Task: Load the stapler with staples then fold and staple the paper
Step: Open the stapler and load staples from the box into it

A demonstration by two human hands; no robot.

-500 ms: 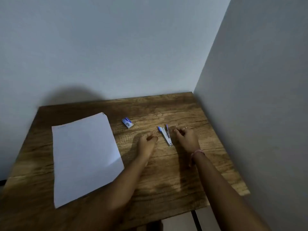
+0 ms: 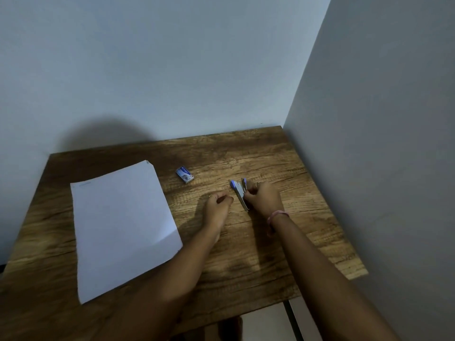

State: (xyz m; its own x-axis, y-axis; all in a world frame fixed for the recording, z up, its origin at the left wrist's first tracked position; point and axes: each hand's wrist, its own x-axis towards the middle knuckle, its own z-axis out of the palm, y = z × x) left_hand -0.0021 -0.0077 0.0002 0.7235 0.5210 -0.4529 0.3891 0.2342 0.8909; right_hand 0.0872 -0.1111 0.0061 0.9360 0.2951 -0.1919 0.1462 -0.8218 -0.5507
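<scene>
While your right hand (image 2: 264, 199) grips the opened stapler (image 2: 240, 193) mid-table; left hand (image 2: 218, 205) loosely curled, holding nothing | staple box (image 2: 184, 175) behind; paper (image 2: 123, 225) left, near table (image 2: 270, 254) front edge | bare wood between

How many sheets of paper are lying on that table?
1. A white sheet of paper lies flat on the left side of the wooden table; any sheets stacked beneath it would be hidden.

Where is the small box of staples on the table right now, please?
In the head view, the staple box lies on the wooden table, toward the far edge, between the sheet of paper on its left and the opened stapler on its right.
</scene>
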